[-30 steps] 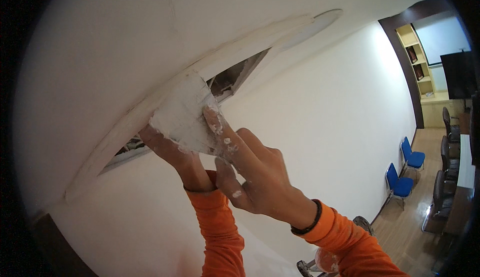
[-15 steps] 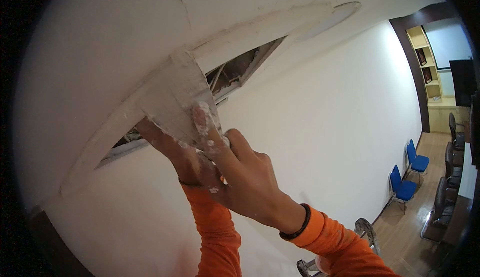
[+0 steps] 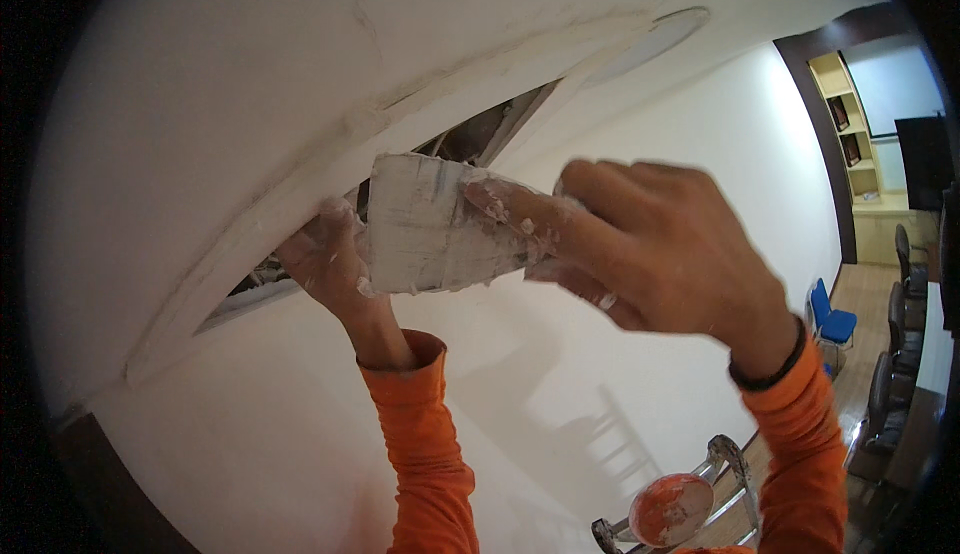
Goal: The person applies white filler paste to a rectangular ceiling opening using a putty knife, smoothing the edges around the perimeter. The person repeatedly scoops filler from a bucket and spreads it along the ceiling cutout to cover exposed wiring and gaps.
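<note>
My right hand [image 3: 650, 244] grips a wide putty knife [image 3: 420, 229], its broad blade smeared with white filler. The blade is held below the ceiling strip [image 3: 330, 159], apart from it, and fingers of the right hand press along its face. White smears coat those fingers. My left hand [image 3: 335, 264] is raised to the dark ceiling opening [image 3: 480, 134]; its thumb shows beside the strip's edge, while the other fingertips are hidden in the gap. The blade's left edge comes close to the left hand. Rough filler lines run along the curved strip.
Below me stands a ladder [image 3: 735, 464] with an orange, white-spattered bucket [image 3: 672, 507] at its top. A white wall [image 3: 680, 184] runs alongside. On the floor at the right are a blue chair [image 3: 832, 316], dark office chairs [image 3: 880, 404] and a long table [image 3: 930, 354].
My right hand has drawn the putty knife down and right, away from the ceiling strip, and turned it. The left hand stays at the opening, its thumb now in sight. The bucket has come into view.
</note>
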A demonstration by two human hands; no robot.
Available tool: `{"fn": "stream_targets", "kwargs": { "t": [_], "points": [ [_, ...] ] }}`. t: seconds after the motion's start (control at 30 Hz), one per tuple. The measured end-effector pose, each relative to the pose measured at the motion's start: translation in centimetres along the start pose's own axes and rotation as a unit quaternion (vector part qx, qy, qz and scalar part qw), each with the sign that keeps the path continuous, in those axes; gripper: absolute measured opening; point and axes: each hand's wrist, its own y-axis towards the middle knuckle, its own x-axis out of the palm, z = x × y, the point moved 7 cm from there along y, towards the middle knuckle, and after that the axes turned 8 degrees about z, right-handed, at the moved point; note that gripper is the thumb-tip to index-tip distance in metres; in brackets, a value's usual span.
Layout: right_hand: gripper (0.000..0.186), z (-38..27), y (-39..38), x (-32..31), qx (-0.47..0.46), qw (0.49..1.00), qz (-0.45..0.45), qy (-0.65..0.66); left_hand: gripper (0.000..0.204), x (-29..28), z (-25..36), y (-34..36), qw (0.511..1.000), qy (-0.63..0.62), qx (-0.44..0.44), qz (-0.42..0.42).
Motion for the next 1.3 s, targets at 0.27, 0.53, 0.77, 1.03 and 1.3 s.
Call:
{"fn": "stream_targets", "kwargs": {
  "t": [0.27, 0.53, 0.77, 1.03, 1.3],
  "points": [
    [0.034, -0.6, 4.6, -3.5, -0.202, 0.972, 0.053, -0.107, 0.060, 1.8, 2.2, -0.1, 0.956, -0.259, -0.134, 0.034],
    [0.029, -0.1, 7.2, -5.1, -0.216, 0.959, -0.052, -0.174, 0.059, 2.1, 2.4, 0.7, 0.912, -0.352, -0.207, 0.022],
    [0.025, 1.9, 5.3, -5.6, -0.257, 0.933, -0.066, -0.242, 0.051, 2.7, 4.0, -0.2, 0.926, -0.321, -0.189, 0.066],
    [0.022, 4.1, 4.2, -6.8, -0.294, 0.911, -0.061, -0.282, 0.063, 3.4, 4.2, -0.3, 0.907, -0.383, -0.172, 0.026],
    [0.021, 6.6, 2.7, -8.8, -0.248, 0.916, -0.095, -0.301, 0.059, 3.2, 4.0, 0.1, 0.910, -0.385, -0.150, 0.037]
  ]
}}
